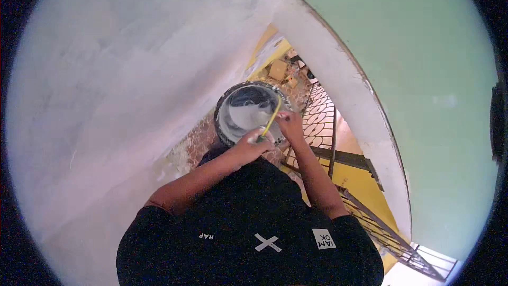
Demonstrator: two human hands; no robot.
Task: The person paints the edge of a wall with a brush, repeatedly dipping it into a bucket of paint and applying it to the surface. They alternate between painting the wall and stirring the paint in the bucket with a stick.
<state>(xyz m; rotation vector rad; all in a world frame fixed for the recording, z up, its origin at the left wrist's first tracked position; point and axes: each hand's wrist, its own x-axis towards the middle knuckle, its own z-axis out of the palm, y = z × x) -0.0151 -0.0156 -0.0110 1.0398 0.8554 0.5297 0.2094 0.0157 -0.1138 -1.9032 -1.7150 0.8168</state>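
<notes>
My left hand [256, 145] is closed around the green handle of a tool with a thin yellow rod [272, 117], bent near its top; it looks like a paint roller frame. Close to the rod, my right hand [289, 124] has its fingers curled in, and whatever they hold is hidden. Beneath both hands stands a round black bucket [222, 133] with a paint-spattered rim. Pale whitish liquid or residue shows inside it. A whitish shape lies between the hands over the bucket, too blurred to name.
A whitish, patchy wall [132, 63] rises on the left. To the right curve a pale ledge [344, 79] and a green surface [423, 85]. Dark metal railings [320, 122] run below the ledge. A yellowish block [278, 69] and debris lie on the tiled floor beyond the bucket.
</notes>
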